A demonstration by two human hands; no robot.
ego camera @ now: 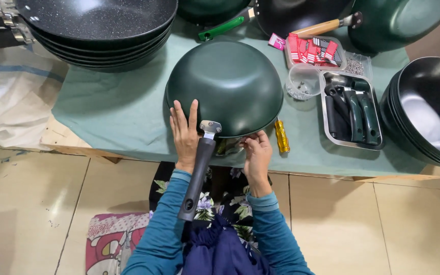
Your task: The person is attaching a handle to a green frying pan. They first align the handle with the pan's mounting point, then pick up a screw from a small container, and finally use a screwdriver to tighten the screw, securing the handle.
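The upturned green wok [224, 86] sits at the desk's [118, 117] near edge, its dark handle [197, 175] pointing back between the flat, open left hand [184, 133] and the right hand [255, 153] curled under its rim.

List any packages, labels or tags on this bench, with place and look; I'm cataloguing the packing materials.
Red-and-white tags: heaped in a clear tray behind the upturned green pan, small rectangles, some dark-striped.
Pink label: left of that tray, small and flat.
Clear bag: right of the tags, holding small metal parts.
No screens or signs.

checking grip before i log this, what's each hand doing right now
left hand: open, flat on the upturned green wok
right hand: fingers curled at wok rim, grip unclear
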